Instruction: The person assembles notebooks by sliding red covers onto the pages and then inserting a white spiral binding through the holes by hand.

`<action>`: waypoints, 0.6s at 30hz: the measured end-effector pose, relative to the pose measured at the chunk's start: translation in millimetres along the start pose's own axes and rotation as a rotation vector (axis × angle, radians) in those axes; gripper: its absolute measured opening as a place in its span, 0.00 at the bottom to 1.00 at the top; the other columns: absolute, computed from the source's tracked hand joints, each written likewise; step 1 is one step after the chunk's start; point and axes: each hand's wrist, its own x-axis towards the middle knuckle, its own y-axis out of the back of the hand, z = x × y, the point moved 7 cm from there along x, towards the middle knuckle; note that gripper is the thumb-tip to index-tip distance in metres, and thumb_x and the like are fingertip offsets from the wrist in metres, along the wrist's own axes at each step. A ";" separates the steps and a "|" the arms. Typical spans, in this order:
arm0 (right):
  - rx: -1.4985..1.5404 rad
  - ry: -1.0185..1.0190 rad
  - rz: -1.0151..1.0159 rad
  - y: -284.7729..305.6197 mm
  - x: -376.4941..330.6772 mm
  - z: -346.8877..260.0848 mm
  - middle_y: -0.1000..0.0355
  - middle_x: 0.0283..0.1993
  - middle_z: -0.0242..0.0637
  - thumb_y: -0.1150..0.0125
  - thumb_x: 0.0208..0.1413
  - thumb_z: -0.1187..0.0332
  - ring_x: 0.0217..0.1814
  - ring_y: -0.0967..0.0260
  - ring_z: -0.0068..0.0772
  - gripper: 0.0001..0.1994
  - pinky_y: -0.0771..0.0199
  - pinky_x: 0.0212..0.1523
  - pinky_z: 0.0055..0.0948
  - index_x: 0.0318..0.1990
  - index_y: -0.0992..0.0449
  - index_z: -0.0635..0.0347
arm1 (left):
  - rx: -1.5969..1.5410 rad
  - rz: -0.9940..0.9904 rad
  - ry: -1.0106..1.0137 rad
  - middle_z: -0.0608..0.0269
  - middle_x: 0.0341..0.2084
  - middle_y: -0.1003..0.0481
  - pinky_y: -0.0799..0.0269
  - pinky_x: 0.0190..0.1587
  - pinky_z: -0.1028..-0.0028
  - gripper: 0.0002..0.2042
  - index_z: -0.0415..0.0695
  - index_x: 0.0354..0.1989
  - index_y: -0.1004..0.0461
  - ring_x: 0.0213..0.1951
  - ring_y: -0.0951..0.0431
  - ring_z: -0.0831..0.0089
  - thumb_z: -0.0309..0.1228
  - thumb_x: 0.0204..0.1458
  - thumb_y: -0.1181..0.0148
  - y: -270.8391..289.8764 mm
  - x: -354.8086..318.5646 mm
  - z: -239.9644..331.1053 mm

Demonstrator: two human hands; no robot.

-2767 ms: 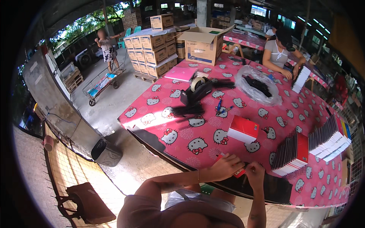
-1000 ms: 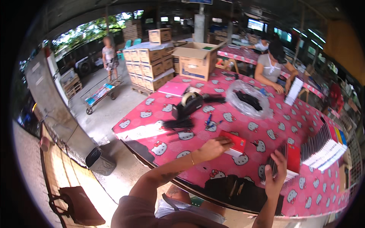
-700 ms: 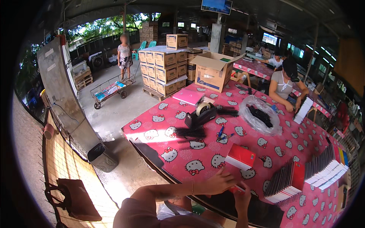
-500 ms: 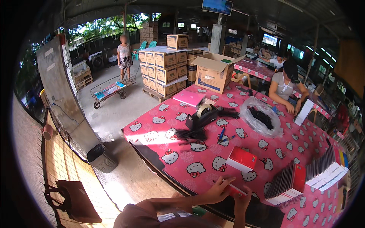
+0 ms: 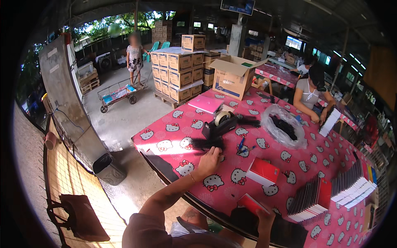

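My left hand (image 5: 210, 160) reaches out over the table, its fingers closed at the near edge of a pile of black binding coils (image 5: 202, 144), pinching a coil that the hand partly hides. Near the table's front edge my right hand (image 5: 265, 217) is closed on a small red notebook (image 5: 250, 203), which is tilted. A stack of red notebooks (image 5: 264, 171) with white page edges lies just beyond it. To the right stand rows of coil-bound notebooks (image 5: 310, 202) with red covers.
A black tape dispenser (image 5: 219, 126), blue-handled cutters (image 5: 242, 145) and a plastic bag of black coils (image 5: 285, 126) lie on the pink patterned tablecloth (image 5: 231, 202). An open carton (image 5: 231, 80) stands at the back. A co-worker (image 5: 312, 95) holds a notebook at right; another person stands by a cart (image 5: 120, 95).
My left hand has left the red notebook and moved forward and left to the black coils. My right hand keeps the notebook near the table edge.
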 end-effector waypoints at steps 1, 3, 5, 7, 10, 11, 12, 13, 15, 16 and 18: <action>-0.040 0.010 -0.012 -1.4 0.9 0.4 0.23 0.43 0.34 0.29 0.51 0.72 0.44 0.28 0.24 0.19 0.29 0.49 0.25 0.50 0.21 0.70 | -0.067 0.024 0.070 0.51 0.42 0.24 0.24 0.38 0.59 0.11 0.39 0.42 0.27 0.37 0.19 0.55 0.35 0.59 0.41 5.8 -2.5 7.4; 0.027 0.021 -0.032 -9.4 3.9 7.1 0.23 0.42 0.34 0.29 0.51 0.72 0.43 0.28 0.24 0.18 0.29 0.48 0.26 0.50 0.21 0.70 | -0.360 -0.233 0.149 0.50 0.43 0.23 0.24 0.40 0.63 0.15 0.39 0.51 0.27 0.38 0.18 0.65 0.36 0.61 0.42 -29.3 -33.4 6.9; 0.014 0.022 -0.033 -5.7 2.0 10.0 0.23 0.42 0.34 0.30 0.52 0.72 0.43 0.28 0.24 0.17 0.28 0.48 0.26 0.49 0.21 0.70 | -0.564 -0.356 0.135 0.52 0.43 0.21 0.25 0.40 0.67 0.21 0.40 0.60 0.31 0.39 0.20 0.71 0.38 0.64 0.44 -38.8 -75.4 60.6; -0.048 0.023 -0.079 -15.3 3.9 3.5 0.23 0.42 0.34 0.30 0.53 0.72 0.43 0.29 0.23 0.17 0.28 0.48 0.26 0.49 0.21 0.70 | -0.739 -0.376 0.102 0.54 0.44 0.22 0.24 0.39 0.67 0.25 0.43 0.67 0.38 0.34 0.20 0.68 0.39 0.64 0.45 -72.3 -114.6 65.6; 0.045 0.062 -0.030 -4.5 -2.8 -2.7 0.22 0.42 0.34 0.30 0.54 0.71 0.43 0.28 0.23 0.16 0.28 0.47 0.26 0.49 0.21 0.68 | -0.953 -0.692 0.453 0.56 0.45 0.22 0.23 0.41 0.68 0.27 0.44 0.70 0.41 0.34 0.20 0.68 0.39 0.65 0.46 -62.4 -128.7 97.9; 0.012 0.085 -0.055 -8.8 -4.5 -4.7 0.22 0.42 0.34 0.30 0.54 0.71 0.43 0.28 0.23 0.16 0.28 0.47 0.26 0.49 0.21 0.68 | -0.983 -0.746 0.502 0.56 0.45 0.22 0.22 0.42 0.68 0.27 0.44 0.70 0.41 0.35 0.20 0.67 0.38 0.66 0.46 -59.6 -132.7 100.1; -0.021 0.109 -0.077 -12.6 -6.2 -6.7 0.22 0.42 0.34 0.30 0.54 0.71 0.44 0.28 0.23 0.16 0.28 0.47 0.26 0.49 0.21 0.68 | -0.977 -0.696 0.346 0.54 0.45 0.22 0.22 0.42 0.66 0.26 0.45 0.70 0.41 0.36 0.19 0.64 0.38 0.65 0.46 -77.8 -135.1 86.3; -0.060 0.126 -0.083 -11.0 -10.1 -8.5 0.22 0.42 0.34 0.31 0.55 0.71 0.44 0.28 0.23 0.16 0.28 0.47 0.25 0.50 0.21 0.67 | -0.876 -0.557 0.129 0.53 0.44 0.22 0.22 0.40 0.65 0.25 0.44 0.69 0.40 0.35 0.19 0.62 0.37 0.66 0.48 -69.9 -125.9 90.9; -0.167 0.171 -0.063 -10.2 -12.1 -26.5 0.22 0.42 0.34 0.31 0.55 0.70 0.44 0.28 0.22 0.16 0.28 0.46 0.25 0.50 0.21 0.66 | -0.517 -0.122 -0.302 0.49 0.38 0.22 0.26 0.36 0.63 0.22 0.40 0.66 0.37 0.33 0.20 0.57 0.37 0.67 0.51 -26.2 -96.4 110.6; -0.216 0.169 -0.049 -10.3 -18.9 -32.6 0.22 0.42 0.33 0.31 0.56 0.70 0.44 0.28 0.21 0.16 0.28 0.45 0.25 0.50 0.21 0.66 | -0.480 -0.114 -0.260 0.48 0.38 0.22 0.26 0.36 0.63 0.22 0.41 0.66 0.37 0.33 0.20 0.54 0.35 0.66 0.49 -15.6 -84.3 106.9; -0.220 0.049 -0.084 -6.2 -13.4 -5.4 0.22 0.43 0.33 0.32 0.56 0.69 0.44 0.28 0.20 0.16 0.28 0.47 0.24 0.50 0.21 0.66 | -0.329 -0.187 -0.236 0.48 0.37 0.22 0.26 0.35 0.63 0.20 0.42 0.63 0.34 0.33 0.20 0.53 0.31 0.63 0.45 -3.5 -72.7 106.7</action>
